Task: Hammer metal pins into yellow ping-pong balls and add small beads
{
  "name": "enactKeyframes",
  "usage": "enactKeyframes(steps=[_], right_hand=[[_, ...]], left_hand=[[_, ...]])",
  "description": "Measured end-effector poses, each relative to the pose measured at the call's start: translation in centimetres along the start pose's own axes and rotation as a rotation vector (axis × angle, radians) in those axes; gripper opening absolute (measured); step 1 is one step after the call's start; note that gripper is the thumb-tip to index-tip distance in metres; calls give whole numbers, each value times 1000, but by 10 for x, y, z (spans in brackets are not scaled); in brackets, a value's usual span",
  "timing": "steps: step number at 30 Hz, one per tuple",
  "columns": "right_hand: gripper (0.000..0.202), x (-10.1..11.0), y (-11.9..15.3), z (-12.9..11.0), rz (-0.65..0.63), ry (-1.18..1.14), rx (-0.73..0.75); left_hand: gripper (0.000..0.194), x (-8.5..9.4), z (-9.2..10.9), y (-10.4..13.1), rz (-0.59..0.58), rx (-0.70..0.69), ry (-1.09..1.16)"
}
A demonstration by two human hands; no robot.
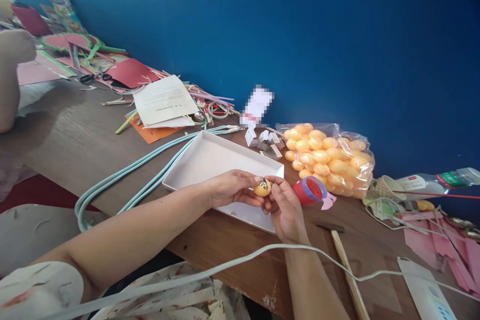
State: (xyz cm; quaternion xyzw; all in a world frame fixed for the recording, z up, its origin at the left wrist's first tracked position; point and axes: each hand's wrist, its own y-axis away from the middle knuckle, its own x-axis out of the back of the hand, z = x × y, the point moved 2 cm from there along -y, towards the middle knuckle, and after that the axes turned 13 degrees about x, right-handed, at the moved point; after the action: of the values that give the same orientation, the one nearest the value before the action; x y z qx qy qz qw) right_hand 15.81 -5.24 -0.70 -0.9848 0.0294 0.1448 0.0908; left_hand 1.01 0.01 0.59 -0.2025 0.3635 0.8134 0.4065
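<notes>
Over a shallow white box lid (225, 157), a small orange ball (261, 190) with a dark and silvery metal piece on top is held between both hands. My left hand (233, 188) is closed, pinching the ball from the left. From the other side my right hand (288, 210) closes on it with thumb and fingers near the metal piece. Whether the metal piece is fixed to the ball I cannot make out. A tiny metal bit (233, 213) lies inside the lid. Just right of my right hand is a red cup (310, 190) with a blue rim, lying tilted.
A clear bag of orange balls (330, 160) stands by the blue wall. A hammer (347, 265) and a power strip (427, 287) lie at right. A white cable (258, 250) crosses in front. Light-blue cords (127, 172) loop left. Another person's arm (11, 75) shows far left.
</notes>
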Motion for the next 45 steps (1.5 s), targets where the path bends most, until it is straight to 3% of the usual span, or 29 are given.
enactKeyframes(steps=[10,17,25,32,35,40,42,45], right_hand=[[23,-3,1,-1,-5,128,103],[20,-7,6,-6,5,383,216],[23,-9,11,-11,-23,768,470],[26,-5,10,-11,-74,911,542],[23,-2,8,-11,-37,887,523],[22,12,2,-16,164,944,485],[19,14,-2,-17,107,1038,484],[18,12,-5,-13,-96,1206,409]], left_hand=[[24,2,1,-2,33,80,169],[29,3,0,-4,25,130,184],[31,2,0,-4,57,159,181],[32,2,-2,-6,94,145,147],[30,1,0,-6,151,79,140],[26,7,10,-1,415,-250,161],[26,8,13,1,419,-335,174],[26,8,14,3,386,-356,184]])
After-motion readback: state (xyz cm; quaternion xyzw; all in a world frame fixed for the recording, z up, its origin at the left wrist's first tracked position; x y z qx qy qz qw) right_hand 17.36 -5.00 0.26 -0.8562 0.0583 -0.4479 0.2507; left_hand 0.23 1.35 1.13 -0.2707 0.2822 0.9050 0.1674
